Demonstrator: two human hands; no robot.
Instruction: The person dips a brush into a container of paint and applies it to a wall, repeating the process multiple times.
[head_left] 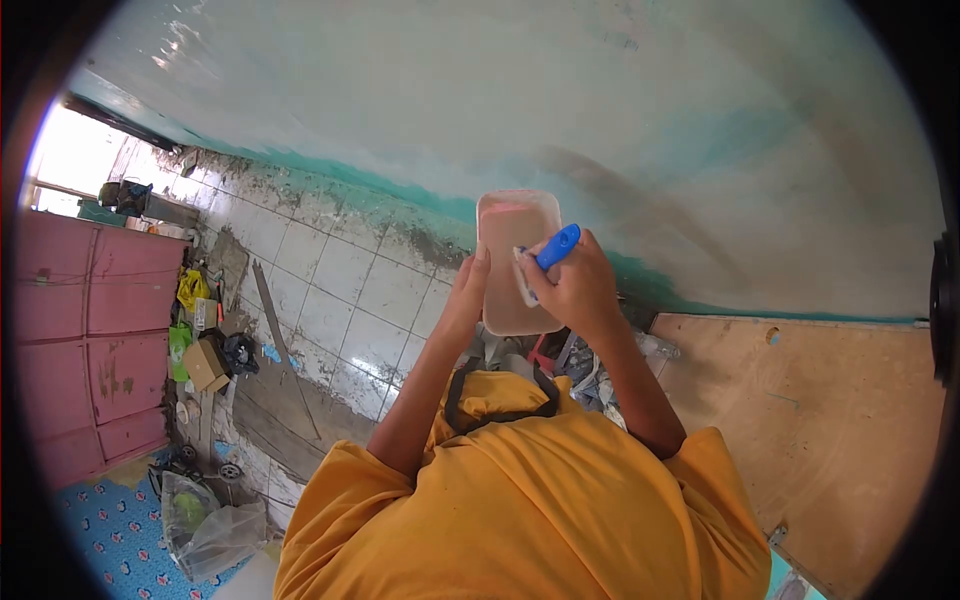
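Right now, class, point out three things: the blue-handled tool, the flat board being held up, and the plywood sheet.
blue-handled tool [556, 246]: head view, on its blue handle.
flat board [505, 270]: head view, on its bare face.
plywood sheet [810, 420]: head view, on its open middle.

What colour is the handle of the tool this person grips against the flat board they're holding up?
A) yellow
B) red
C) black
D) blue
D: the right hand grips a tool with a bright blue handle, pressed onto the pale flat board that the left hand steadies at its edge.
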